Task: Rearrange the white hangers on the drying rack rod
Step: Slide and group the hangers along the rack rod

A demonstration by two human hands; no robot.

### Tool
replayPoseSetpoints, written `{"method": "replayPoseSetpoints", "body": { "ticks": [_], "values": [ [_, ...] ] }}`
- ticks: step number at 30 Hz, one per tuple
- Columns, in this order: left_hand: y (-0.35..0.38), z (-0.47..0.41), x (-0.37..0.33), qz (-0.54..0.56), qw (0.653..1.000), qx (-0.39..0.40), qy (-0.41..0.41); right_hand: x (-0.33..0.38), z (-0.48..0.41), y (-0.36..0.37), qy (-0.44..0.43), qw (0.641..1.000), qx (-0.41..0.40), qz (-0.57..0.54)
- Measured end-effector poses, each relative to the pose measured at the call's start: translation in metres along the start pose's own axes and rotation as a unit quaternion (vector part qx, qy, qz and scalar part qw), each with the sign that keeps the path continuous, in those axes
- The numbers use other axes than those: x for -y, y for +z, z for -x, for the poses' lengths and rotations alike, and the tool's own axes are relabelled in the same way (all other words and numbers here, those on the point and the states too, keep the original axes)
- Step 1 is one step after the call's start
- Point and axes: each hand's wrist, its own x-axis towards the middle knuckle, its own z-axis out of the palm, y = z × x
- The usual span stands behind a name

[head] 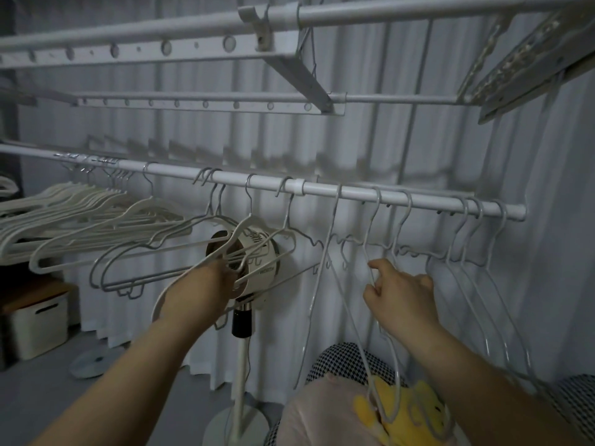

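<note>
White hangers (pixel 80 204) on the drying rack rod (pixel 354 192): a tight bunch at the far left, a loose scatter through the middle and a handful towards the right end, all hooked over the one horizontal rod. The frames are thin, either coated wire or slim plastic, and are judged light and springy rather than rigid. They likely swing and twist on their hooks at a touch, slide easily along the smooth rod, and catch one another by their notches and small lower hooks where crowded. The steadiest hold is judged to be the neck just under the hook, or the shoulder close beside it, where the frame flexes least. The left hand (pixel 203 284) grips the sloping shoulder of a tilted hanger (pixel 235 235) in the middle group, its fingers curled round the frame and their tips hidden behind it. The right hand (pixel 402 294) pinches the thin arm of a hanging wire hanger (pixel 371 226) between thumb and forefinger, the other fingers loosely bent. Just behind the tilted hanger stands a pedestal fan (pixel 260 249). A pleated white curtain (pixel 354 140) closes the far side, with perforated upper rack bars (pixel 199 48) overhead. A pale storage box (pixel 38 323) sits low at left and a yellow soft toy (pixel 409 410) lies near, at lower right.
</note>
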Motion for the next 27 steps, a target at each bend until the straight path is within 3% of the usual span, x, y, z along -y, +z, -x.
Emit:
{"method": "replayPoseSetpoints", "body": {
  "ticks": [3, 9, 16, 23, 27],
  "values": [
    [-0.001, -0.001, 0.001, 0.022, 0.999, 0.034, -0.001, 0.000, -0.001, 0.001, 0.007, 1.000, 0.001, 0.004],
    [-0.007, -0.009, -0.013, 0.081, 0.997, -0.011, 0.002, -0.002, 0.000, -0.001, 0.014, 1.000, -0.020, -0.011],
    [-0.002, -0.035, -0.023, 0.161, 0.987, -0.004, -0.022, -0.006, 0.002, -0.007, 0.010, 0.999, -0.035, -0.013],
    [0.001, -0.048, -0.028, 0.120, 0.993, 0.007, -0.006, -0.010, 0.010, -0.012, 0.021, 0.999, -0.028, -0.013],
    [0.005, -0.029, -0.006, 0.110, 0.994, 0.014, 0.011, -0.008, 0.016, -0.015, -0.003, 0.992, -0.089, -0.093]
  ]
}}
